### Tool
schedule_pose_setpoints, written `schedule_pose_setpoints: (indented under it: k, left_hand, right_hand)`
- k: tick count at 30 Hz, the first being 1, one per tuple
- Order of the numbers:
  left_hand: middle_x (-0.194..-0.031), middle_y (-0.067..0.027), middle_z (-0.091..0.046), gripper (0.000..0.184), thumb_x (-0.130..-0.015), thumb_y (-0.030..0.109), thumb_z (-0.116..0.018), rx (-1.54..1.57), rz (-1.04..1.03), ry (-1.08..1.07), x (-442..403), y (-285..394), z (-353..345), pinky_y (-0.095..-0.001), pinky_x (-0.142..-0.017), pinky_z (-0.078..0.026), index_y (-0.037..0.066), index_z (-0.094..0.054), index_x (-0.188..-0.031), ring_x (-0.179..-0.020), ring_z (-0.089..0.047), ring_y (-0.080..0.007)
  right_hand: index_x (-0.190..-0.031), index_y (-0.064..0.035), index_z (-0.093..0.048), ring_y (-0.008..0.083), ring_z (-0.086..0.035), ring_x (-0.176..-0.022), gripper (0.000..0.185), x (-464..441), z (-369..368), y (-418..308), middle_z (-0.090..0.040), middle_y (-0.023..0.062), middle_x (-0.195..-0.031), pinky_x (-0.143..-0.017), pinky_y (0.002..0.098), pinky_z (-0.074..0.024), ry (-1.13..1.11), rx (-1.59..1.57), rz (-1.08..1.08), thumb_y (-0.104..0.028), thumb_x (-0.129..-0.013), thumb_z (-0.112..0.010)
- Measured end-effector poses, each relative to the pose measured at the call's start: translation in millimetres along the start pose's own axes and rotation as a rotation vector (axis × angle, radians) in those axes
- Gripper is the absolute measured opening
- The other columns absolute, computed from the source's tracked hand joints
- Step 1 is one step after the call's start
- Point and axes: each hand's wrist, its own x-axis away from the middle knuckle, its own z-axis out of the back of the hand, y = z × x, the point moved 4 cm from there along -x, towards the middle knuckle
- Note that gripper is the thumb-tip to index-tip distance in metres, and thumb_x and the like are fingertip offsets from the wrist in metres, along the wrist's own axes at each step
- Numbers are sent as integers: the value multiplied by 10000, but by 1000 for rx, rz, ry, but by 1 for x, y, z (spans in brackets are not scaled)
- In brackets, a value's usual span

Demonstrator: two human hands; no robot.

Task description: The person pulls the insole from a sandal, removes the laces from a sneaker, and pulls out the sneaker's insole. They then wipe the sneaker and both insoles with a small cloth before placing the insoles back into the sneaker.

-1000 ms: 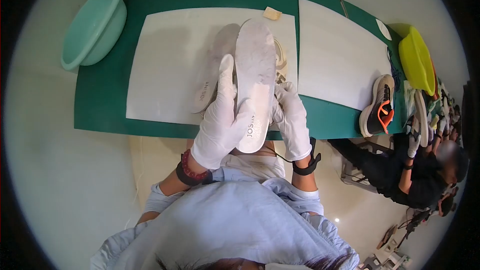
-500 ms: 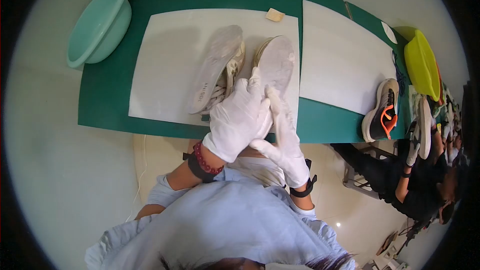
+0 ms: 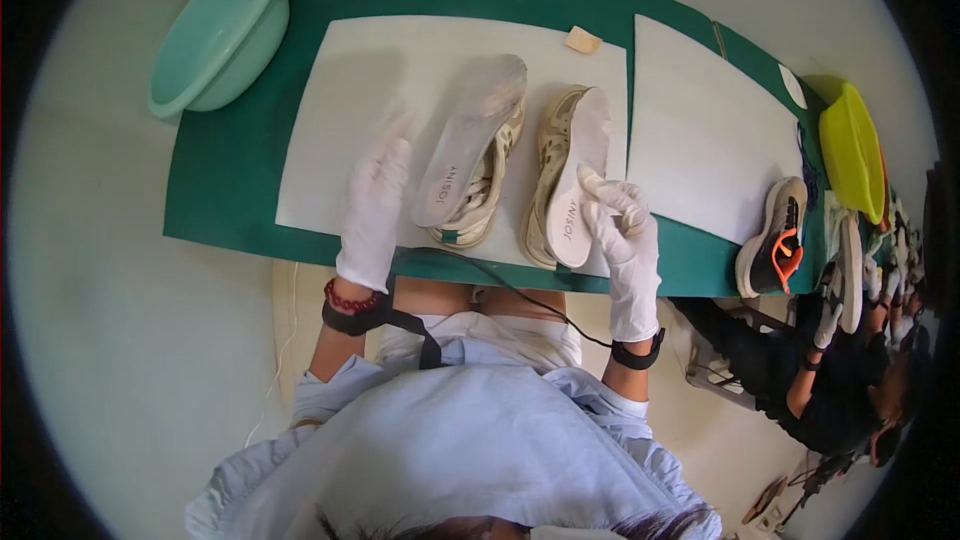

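Observation:
A pair of off-white shoes lies on a white board, the left shoe (image 3: 486, 202) and the right shoe (image 3: 545, 185) side by side. On top of each rests a pale insole with dark lettering: the left insole (image 3: 470, 135) and the right insole (image 3: 588, 140). My left hand (image 3: 375, 205), in a white glove, is open to the left of the left shoe, its fingertips blurred. My right hand (image 3: 625, 235), gloved too, is beside the right insole. Its bent fingers are apart, the tips over the insole's edge; whether they touch it, I cannot tell.
The white board (image 3: 330, 120) lies on a green table (image 3: 230, 180), beside a second white board (image 3: 700, 120). A teal basin (image 3: 220, 40) stands at the far left. Rightward are a black-and-orange shoe (image 3: 773, 240), a yellow basin (image 3: 850, 155) and a co-worker (image 3: 830, 370). A black cable (image 3: 500, 280) crosses the front edge.
My hands have separated: the left moved leftward off the right shoe, the right moved to its right side. The right insole's lettering now shows. The view has shifted slightly.

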Motion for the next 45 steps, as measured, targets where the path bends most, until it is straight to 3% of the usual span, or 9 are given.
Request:
schedule_pose_setpoints:
  k: [4,10,15,24,30,35,38,41,45]
  left_hand:
    - [-1633,-118,-381,666,-1104,491,-406,425,232,-22,-19,-37,7,-386,-1238,-239,45,-350,-1597,-1510,-344,-258]
    - [-1664,-150,-329,633,-1129,427,-358,7,9,-157,-42,-18,-23,-385,-1266,-201,29,-297,-1617,-1550,-276,-241]
    - [-1653,-233,-310,702,-1059,461,-485,-682,-465,-411,-34,-52,-75,-479,-1250,-236,55,-323,-1608,-1540,-239,-441]
    - [-1665,-232,-278,734,-1040,521,-489,-551,-207,-444,-35,-43,-76,-464,-1251,-233,65,-355,-1599,-1549,-182,-468]
    - [-1670,-134,-333,516,-1141,359,-366,-185,-149,-428,-43,-27,-45,-414,-1255,-236,112,-398,-1593,-1560,-250,-307]
    - [-1623,-123,-421,486,-1135,318,-373,99,-217,-154,-40,63,-19,-451,-1235,-263,82,-455,-1552,-1506,-375,-251]
    - [-1620,-146,-419,539,-1110,357,-399,-749,-633,-15,-31,66,-37,-510,-1223,-270,43,-442,-1547,-1492,-401,-295]
    - [-1635,-160,-384,636,-1081,455,-427,-1004,-403,-415,-13,-14,-83,-554,-1224,-247,47,-402,-1569,-1503,-376,-335]
    - [-1635,-186,-370,665,-1079,452,-435,-918,-382,-469,-14,-21,-71,-530,-1225,-262,35,-343,-1589,-1523,-331,-363]
  right_hand:
    - [-1504,-38,-520,219,-421,-1405,683,-6,3,9,-471,128,-1453,-1147,328,-390,64,-166,-12,-82,-878,-788]
    - [-1636,-33,-259,317,-139,-1589,891,-14,-3,-31,-215,221,-1688,-1255,395,-178,112,241,250,-269,-922,-736]
    - [-1639,-3,-195,417,-95,-1586,775,-36,-51,-22,-136,297,-1690,-1276,451,-75,-165,770,309,-429,-1048,-462]
    - [-1640,4,-166,440,-94,-1578,786,-37,-59,-19,-161,299,-1683,-1277,467,-64,-72,810,262,-446,-1059,-445]
    - [-1628,9,-220,329,-129,-1595,692,-39,-21,-24,-205,219,-1700,-1279,381,-101,-103,202,269,-375,-1098,-446]
    - [-1625,14,-221,336,-140,-1592,684,-22,8,-89,-203,233,-1696,-1276,369,-123,148,334,487,-334,-1091,-469]
    - [-1616,33,-214,402,-160,-1574,743,-22,-13,-82,-203,293,-1672,-1273,393,-142,154,587,466,-369,-1058,-495]
    - [-1597,58,-231,461,-235,-1531,794,-37,-45,-13,-256,334,-1632,-1250,429,-219,-105,540,455,-419,-1029,-514]
    - [-1571,66,-313,404,-305,-1522,744,-36,-29,-13,-327,296,-1621,-1242,391,-250,-192,271,318,-433,-1054,-503]
